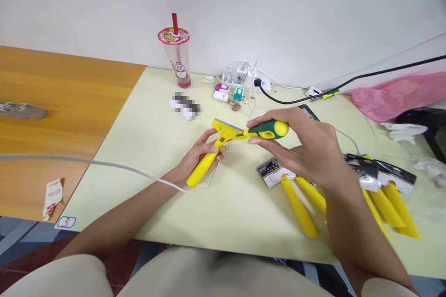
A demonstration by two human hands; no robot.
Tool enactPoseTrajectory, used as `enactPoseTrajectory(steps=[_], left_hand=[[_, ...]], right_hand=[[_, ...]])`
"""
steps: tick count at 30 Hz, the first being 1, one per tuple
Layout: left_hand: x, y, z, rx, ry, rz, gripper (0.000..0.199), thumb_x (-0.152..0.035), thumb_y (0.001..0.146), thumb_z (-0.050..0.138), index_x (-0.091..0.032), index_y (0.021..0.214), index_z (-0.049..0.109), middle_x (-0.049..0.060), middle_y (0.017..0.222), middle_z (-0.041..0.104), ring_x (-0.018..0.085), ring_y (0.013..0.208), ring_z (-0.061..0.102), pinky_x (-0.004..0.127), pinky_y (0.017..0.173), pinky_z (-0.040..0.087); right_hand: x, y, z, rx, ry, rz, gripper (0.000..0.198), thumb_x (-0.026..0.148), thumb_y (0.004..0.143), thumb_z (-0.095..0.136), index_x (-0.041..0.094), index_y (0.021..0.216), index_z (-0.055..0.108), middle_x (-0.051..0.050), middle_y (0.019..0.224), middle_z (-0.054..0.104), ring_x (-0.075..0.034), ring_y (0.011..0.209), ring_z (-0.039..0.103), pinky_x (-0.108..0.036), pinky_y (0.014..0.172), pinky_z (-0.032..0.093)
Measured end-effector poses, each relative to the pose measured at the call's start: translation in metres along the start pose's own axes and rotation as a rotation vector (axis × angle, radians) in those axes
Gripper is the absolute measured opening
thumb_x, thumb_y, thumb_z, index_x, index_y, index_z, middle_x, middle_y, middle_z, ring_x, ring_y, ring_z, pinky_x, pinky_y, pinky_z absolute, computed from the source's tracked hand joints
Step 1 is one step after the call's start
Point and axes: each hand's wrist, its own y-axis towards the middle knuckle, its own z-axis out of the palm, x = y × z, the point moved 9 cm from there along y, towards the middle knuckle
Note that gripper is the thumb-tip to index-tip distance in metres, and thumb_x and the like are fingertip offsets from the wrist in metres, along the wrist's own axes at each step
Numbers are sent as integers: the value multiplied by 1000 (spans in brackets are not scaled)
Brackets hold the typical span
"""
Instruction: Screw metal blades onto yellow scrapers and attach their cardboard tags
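Observation:
A yellow scraper [205, 163] with a wide flat head is gripped near its neck by my left hand [201, 151], its handle slanting down toward me. My right hand [301, 141] pinches a stubby green and yellow screwdriver [265, 130] between thumb and fingers. The screwdriver lies roughly level, its tip at the right end of the scraper's head, where a screw seems to sit; exact contact is hard to make out. Below my right hand lie more yellow handles [299, 209] and a black and white packaging card [273, 171], partly covered by my wrist.
A drink cup [179, 62] with a red straw stands at the back. Behind my hands are a power strip [263, 84], a black cable [289, 101] and small plastic pieces [238, 94]. A grey cable [125, 167] crosses my left forearm. Packaged scrapers [397, 209] and a pink bag [400, 97] lie right.

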Motion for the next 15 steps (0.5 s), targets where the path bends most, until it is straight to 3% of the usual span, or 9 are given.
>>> enactPoseTrajectory(steps=[8,12,15], left_hand=[[-8,1,-3,-22,79,45,64,-11,69,87,-25,126,61,3,106,73,13,80,69,24,71,52],[-16,2,-18,-159,150,51,69,-14,72,87,-26,133,55,1,97,72,10,70,64,22,67,50],[-22,3,-20,-148,120,70,69,-13,72,86,-27,132,55,1,99,72,10,73,66,22,69,50]], right_hand=[[12,6,16,17,-9,38,28,31,109,65,31,137,64,-6,123,80,-29,108,80,-42,92,66],[13,31,6,-85,65,91,35,36,110,62,32,144,55,-9,123,76,-30,109,77,-46,95,65],[6,68,22,-54,65,90,44,43,111,60,30,151,47,-11,127,73,-30,108,75,-45,93,63]])
